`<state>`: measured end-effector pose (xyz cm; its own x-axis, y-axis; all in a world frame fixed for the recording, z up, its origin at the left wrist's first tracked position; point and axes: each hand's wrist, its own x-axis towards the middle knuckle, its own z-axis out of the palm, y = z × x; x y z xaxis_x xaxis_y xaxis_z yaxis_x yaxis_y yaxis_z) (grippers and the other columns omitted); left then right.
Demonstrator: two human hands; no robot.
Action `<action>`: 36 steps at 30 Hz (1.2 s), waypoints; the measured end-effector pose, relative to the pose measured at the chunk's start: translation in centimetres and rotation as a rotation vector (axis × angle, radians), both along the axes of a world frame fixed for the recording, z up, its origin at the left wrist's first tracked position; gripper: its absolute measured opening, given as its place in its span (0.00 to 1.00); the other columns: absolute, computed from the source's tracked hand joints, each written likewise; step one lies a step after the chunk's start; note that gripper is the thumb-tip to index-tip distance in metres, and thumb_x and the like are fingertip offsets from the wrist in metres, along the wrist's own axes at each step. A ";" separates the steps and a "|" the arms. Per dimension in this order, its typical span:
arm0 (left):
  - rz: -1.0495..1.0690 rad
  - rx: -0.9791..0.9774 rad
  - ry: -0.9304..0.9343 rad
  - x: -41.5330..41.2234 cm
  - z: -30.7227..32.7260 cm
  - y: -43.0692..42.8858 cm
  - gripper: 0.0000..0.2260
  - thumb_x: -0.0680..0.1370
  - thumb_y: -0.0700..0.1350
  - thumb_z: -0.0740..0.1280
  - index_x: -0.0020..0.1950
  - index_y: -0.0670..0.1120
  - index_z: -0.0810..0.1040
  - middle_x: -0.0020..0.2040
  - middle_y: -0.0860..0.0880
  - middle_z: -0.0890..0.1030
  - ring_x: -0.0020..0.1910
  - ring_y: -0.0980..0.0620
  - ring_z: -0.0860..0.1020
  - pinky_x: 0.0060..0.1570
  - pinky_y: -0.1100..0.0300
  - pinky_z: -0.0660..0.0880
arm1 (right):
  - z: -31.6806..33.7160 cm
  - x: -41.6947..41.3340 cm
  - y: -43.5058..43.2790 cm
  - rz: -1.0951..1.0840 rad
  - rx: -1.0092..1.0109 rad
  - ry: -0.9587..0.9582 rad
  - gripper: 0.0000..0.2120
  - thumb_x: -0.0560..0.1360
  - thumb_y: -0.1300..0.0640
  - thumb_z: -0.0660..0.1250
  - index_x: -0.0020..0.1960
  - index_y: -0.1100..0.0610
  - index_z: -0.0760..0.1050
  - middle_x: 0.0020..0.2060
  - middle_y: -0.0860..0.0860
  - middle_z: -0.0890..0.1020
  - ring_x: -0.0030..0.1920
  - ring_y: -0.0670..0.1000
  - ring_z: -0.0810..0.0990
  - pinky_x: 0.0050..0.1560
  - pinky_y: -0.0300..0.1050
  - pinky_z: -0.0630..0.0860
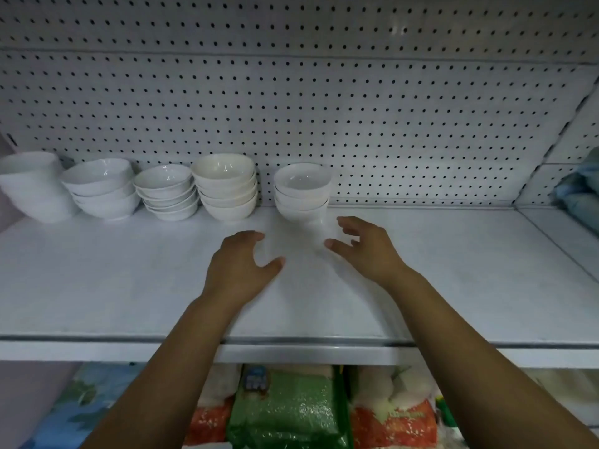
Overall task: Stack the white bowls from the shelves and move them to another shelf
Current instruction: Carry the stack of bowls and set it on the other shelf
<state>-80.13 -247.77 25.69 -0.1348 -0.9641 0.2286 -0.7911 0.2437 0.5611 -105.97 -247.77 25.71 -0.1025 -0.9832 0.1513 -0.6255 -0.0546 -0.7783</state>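
Several stacks of white bowls stand in a row along the back of a white shelf [129,286]. The rightmost stack [302,192], three bowls high, sits apart from the others. To its left is a cream-tinted stack [225,186], then a shallow stack [167,192], a wider stack [102,189] and a tall stack [32,186] at the far left. My left hand [241,264] and my right hand [364,247] hover over the shelf just in front of the rightmost stack, fingers spread and loosely curved. Neither hand touches a bowl.
A white pegboard wall [324,108] backs the shelf. The right half of the shelf holds only a blue bundle [580,189] at the far right edge. Bags of rice, green [285,413] and orange [392,419], lie on the level below.
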 end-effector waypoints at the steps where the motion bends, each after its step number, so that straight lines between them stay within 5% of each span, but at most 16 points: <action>1: 0.014 0.008 0.004 -0.1 -0.1 0.9 0.32 0.76 0.63 0.72 0.77 0.50 0.71 0.75 0.51 0.72 0.74 0.50 0.69 0.72 0.56 0.66 | 0.2 0.0 0.3 0.014 0.014 -0.006 0.33 0.74 0.44 0.76 0.74 0.55 0.72 0.70 0.49 0.77 0.67 0.48 0.77 0.68 0.46 0.74; 5: 0.106 0.031 -0.016 -0.3 -1.6 3.6 0.34 0.75 0.68 0.69 0.73 0.47 0.76 0.71 0.49 0.77 0.70 0.47 0.74 0.70 0.52 0.71 | 1.7 0.1 -0.3 0.050 0.064 -0.012 0.36 0.75 0.45 0.75 0.77 0.57 0.67 0.72 0.50 0.74 0.65 0.49 0.78 0.61 0.39 0.72; 11: 0.191 -0.067 -0.062 -0.5 -3.5 4.8 0.38 0.72 0.72 0.63 0.64 0.42 0.83 0.67 0.42 0.81 0.67 0.43 0.78 0.69 0.50 0.73 | 2.1 0.9 -4.0 0.023 0.081 -0.050 0.42 0.76 0.44 0.74 0.80 0.58 0.57 0.76 0.54 0.69 0.68 0.54 0.77 0.64 0.44 0.71; 21: 0.221 -0.089 -0.171 -0.3 -3.9 3.7 0.35 0.74 0.72 0.63 0.68 0.46 0.81 0.71 0.46 0.79 0.71 0.46 0.75 0.71 0.46 0.71 | 0.4 2.4 -9.0 -0.010 -0.024 -0.056 0.34 0.73 0.48 0.77 0.72 0.61 0.71 0.67 0.56 0.78 0.67 0.56 0.77 0.55 0.40 0.69; 31: 0.262 -0.027 -0.176 -0.6 -3.6 3.9 0.35 0.73 0.72 0.62 0.65 0.46 0.81 0.68 0.49 0.80 0.68 0.47 0.77 0.71 0.46 0.71 | 1.7 2.6 -9.0 0.030 0.090 -0.002 0.38 0.72 0.44 0.77 0.74 0.61 0.67 0.69 0.57 0.76 0.69 0.59 0.75 0.67 0.53 0.73; 36: 0.199 0.049 -0.141 -0.6 -2.8 4.8 0.41 0.71 0.75 0.58 0.70 0.46 0.78 0.74 0.47 0.76 0.72 0.47 0.73 0.75 0.50 0.66 | 3.3 1.3 -5.3 0.150 0.147 0.171 0.38 0.75 0.42 0.73 0.77 0.60 0.65 0.73 0.57 0.73 0.73 0.57 0.71 0.69 0.49 0.69</action>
